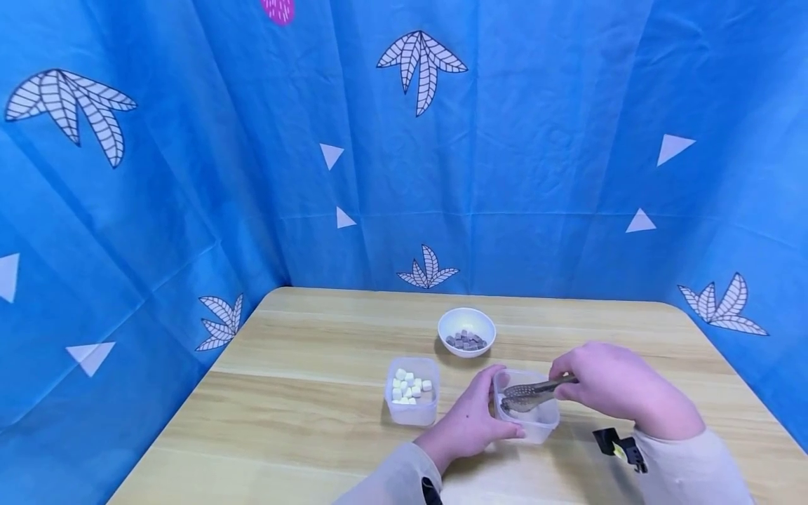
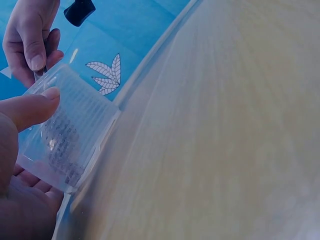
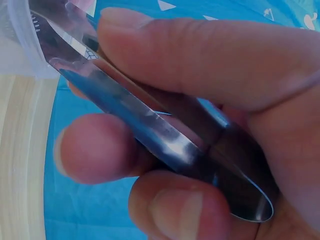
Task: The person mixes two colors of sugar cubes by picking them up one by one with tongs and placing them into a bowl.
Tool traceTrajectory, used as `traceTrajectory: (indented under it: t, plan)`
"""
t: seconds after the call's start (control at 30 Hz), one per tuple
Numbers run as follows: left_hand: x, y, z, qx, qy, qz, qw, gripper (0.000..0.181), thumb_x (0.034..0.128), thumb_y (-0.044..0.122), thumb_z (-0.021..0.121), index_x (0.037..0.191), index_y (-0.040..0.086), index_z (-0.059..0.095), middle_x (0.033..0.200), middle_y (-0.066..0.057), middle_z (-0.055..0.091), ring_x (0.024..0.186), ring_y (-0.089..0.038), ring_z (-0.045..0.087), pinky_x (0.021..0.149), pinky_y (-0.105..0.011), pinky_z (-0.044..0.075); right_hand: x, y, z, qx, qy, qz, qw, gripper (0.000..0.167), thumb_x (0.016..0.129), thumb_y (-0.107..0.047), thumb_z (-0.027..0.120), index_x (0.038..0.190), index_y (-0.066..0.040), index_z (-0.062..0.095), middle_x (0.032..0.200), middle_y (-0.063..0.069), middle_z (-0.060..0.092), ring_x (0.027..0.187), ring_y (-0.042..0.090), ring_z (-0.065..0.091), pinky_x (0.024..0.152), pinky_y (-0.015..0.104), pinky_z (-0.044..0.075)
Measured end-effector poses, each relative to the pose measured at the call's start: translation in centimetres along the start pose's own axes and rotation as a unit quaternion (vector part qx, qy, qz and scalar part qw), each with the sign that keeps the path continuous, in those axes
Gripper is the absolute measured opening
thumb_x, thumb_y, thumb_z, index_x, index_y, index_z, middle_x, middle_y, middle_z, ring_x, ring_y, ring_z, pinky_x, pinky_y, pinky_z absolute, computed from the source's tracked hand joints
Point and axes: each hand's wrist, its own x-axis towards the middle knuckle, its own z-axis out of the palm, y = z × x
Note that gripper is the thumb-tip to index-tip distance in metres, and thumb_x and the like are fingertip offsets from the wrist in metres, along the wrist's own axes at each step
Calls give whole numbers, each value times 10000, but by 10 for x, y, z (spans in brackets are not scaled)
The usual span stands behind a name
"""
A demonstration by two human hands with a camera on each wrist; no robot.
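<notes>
My left hand [image 1: 470, 419] grips a clear plastic container [image 1: 538, 431] by its left side, thumb at the near wall; the left wrist view shows the thumb against the container's wall [image 2: 92, 107]. Metal tongs [image 1: 536, 395] are pinched in my right hand [image 1: 609, 382], their heads down inside that container. Something small and dark lies at the tips; whether they hold it cannot be told. In the right wrist view thumb and fingers close round the tongs' arms [image 3: 165, 135].
Left of my left hand stands a clear container [image 1: 413, 415] with several white cubes [image 1: 404, 386]. Behind, a white bowl [image 1: 467, 318] holds several grey-brown cubes [image 1: 466, 341]. A blue patterned curtain [image 1: 536, 140] hangs beyond the wooden table [image 1: 303, 421].
</notes>
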Motion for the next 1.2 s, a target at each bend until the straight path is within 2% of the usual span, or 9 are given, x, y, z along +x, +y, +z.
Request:
traceTrajectory:
  t: [0.27, 0.43, 0.6, 0.73, 0.83, 1.0, 1.1, 1.2]
  plan:
    - [1, -3, -1, 50, -44, 61, 10000, 1019, 718, 258, 923, 1548, 214, 335, 1429, 139, 477, 1308, -72, 456, 1166, -395, 314, -5, 3, -7, 198, 50, -146, 9997, 99, 846, -274, 798, 930, -314, 764, 844, -222, 651, 693, -5, 526, 622, 334, 488]
    - [3, -6, -1, 52, -114, 194, 9997, 1025, 710, 237, 922, 1547, 211, 330, 1400, 141, 482, 1304, -71, 461, 1174, -405, 300, -14, 13, -17, 281, 111, -166, 9994, 126, 883, -324, 771, 1009, -331, 763, 924, -213, 690, 791, 4, 604, 700, 362, 536]
    - [4, -7, -1, 102, -121, 219, 9996, 1027, 708, 253, 926, 1544, 209, 333, 1429, 113, 466, 1329, -90, 449, 1175, -392, 303, -21, 19, -26, 466, 223, -268, 9983, 146, 921, -352, 738, 1065, -331, 753, 940, -241, 675, 783, -33, 570, 682, 310, 515]
    - [3, -6, -2, 121, -93, 188, 9997, 1032, 706, 266, 929, 1547, 237, 331, 1455, 112, 452, 1348, -90, 431, 1178, -389, 297, -24, 19, -29, 469, 559, -338, 9968, 181, 940, -376, 718, 1102, -305, 754, 960, -235, 684, 799, -44, 585, 688, 308, 536]
    - [1, -5, -2, 72, -73, 116, 9999, 1024, 702, 260, 931, 1537, 254, 338, 1427, 122, 470, 1328, -78, 441, 1175, -388, 300, -24, 17, -29, 390, 961, -403, 9938, 205, 947, -376, 713, 1128, -290, 756, 995, -212, 700, 825, -39, 604, 704, 328, 553]
    - [0, -5, -2, 84, -95, 61, 9999, 996, 714, 255, 928, 1522, 262, 345, 1408, 115, 477, 1305, -68, 450, 1160, -363, 315, -13, 11, -20, 132, 1576, -434, 9865, 213, 942, -352, 724, 1135, -271, 764, 1024, -157, 727, 843, 19, 654, 734, 385, 571]
    - [0, -6, -3, 102, -116, 96, 9998, 996, 726, 261, 922, 1531, 265, 337, 1429, 110, 465, 1314, -74, 445, 1155, -358, 322, -4, 11, -13, 42, 1754, -349, 9839, 230, 934, -341, 732, 1137, -238, 767, 1018, -102, 743, 858, 111, 699, 758, 447, 577]
    - [1, -7, -2, 112, -131, 79, 9998, 1001, 729, 265, 920, 1539, 262, 333, 1444, 108, 458, 1321, -85, 445, 1152, -369, 329, 5, 14, -3, -18, 1815, -177, 9832, 244, 931, -348, 733, 1135, -219, 767, 962, -75, 744, 771, 138, 678, 711, 471, 564]
